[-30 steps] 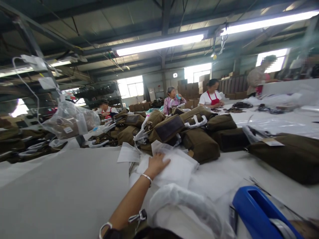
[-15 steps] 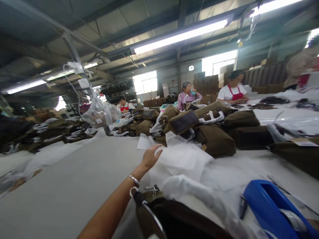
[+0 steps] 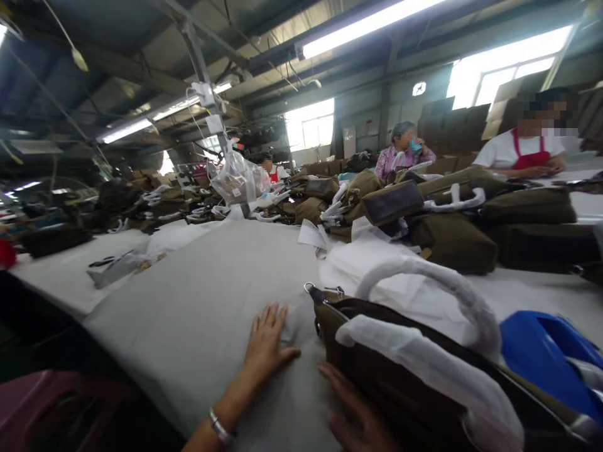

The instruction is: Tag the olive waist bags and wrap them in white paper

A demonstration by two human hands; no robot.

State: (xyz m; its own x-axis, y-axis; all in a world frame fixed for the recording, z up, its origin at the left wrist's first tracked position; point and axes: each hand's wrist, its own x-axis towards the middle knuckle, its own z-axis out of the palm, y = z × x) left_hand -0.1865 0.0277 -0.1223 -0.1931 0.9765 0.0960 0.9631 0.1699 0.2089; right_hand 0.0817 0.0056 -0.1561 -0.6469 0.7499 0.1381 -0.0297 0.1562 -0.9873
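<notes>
Two white-wrapped handles (image 3: 419, 348) top the dark olive-brown bag (image 3: 419, 402).

Dim hall; long white ceiling tube lamp (image 3: 372, 30) glares, white-framed rectangular window (image 3: 309, 124) overexposed. Right hand (image 3: 353, 408) shadowed, blurred. Wide-angle stretching toward edges; far left background soft, dark.

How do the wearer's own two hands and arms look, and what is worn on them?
The left hand is bare, with a shiny silver-coloured bracelet around its wrist and no sleeve in view. The right hand is also gloveless but blurred; its wrist lies outside the picture.
</notes>
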